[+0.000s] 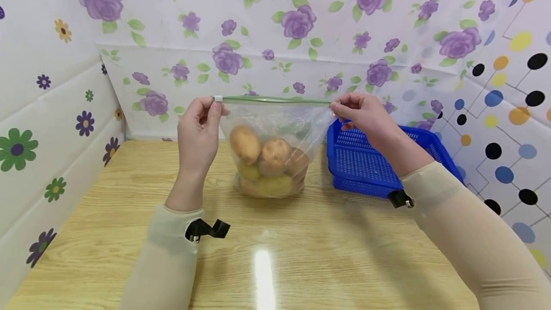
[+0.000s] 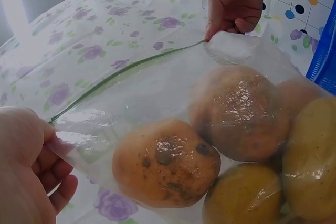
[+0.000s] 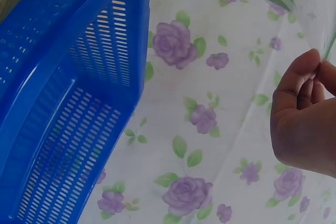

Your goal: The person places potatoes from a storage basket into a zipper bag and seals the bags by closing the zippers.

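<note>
A clear plastic zip bag (image 1: pixel 297 128) with a green seal strip stands upright on the table, its top edge stretched level between both hands. Several potatoes (image 1: pixel 275 154) fill its lower half; one in the left wrist view, a potato (image 2: pixel 167 163), has dark spots. My left hand (image 1: pixel 199 130) pinches the top left corner, right at the small white slider (image 1: pixel 218 98). My right hand (image 1: pixel 363 114) pinches the top right corner between thumb and forefinger. In the right wrist view that hand (image 3: pixel 304 114) grips the edge of the green seal.
A blue perforated plastic basket (image 1: pixel 366 176) sits to the right of the bag, partly beneath the right forearm. The wood-grain table (image 1: pixel 267 233) meets a flower-patterned cloth wall (image 1: pixel 258 27) behind. A dotted cloth hangs at the right side.
</note>
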`<state>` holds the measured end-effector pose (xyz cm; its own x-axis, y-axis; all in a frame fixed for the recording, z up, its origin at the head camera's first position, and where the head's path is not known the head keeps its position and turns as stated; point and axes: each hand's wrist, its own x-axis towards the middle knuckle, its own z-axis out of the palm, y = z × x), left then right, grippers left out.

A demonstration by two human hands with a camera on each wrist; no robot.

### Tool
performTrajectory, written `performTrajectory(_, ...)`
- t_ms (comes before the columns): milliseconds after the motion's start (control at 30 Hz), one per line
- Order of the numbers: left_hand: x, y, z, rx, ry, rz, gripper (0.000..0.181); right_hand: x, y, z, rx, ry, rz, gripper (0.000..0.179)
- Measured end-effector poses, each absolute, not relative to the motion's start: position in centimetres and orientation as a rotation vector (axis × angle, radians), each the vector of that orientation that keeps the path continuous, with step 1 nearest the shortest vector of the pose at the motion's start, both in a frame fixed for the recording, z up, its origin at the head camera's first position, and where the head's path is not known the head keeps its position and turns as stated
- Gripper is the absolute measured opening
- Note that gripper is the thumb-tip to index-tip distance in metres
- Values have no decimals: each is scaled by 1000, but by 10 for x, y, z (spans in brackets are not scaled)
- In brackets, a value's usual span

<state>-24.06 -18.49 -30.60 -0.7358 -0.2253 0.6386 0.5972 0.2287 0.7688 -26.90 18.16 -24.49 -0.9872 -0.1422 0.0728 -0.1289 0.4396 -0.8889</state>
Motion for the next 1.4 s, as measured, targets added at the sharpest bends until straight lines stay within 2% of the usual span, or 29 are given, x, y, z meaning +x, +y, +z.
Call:
performTrajectory(300, -243, -185, -307, -314, -1825, -1566, 27, -256, 179, -237, -356, 2740, -1528, 46)
performTrajectory(633, -242, -185, -305, -291, -1816, -1574, 27, -242, 142, -207, -703, 2969, -1294, 57)
performTrajectory(933, -240, -183, -305, -299, -1804, -1583, 27, -242, 90, -187, -922, 2930, -1199, 53)
performTrajectory(1400, -237, -181, -303, -335, -1789, -1577, 24, -251, 23, -178, -1057, 2856, -1045, 43)
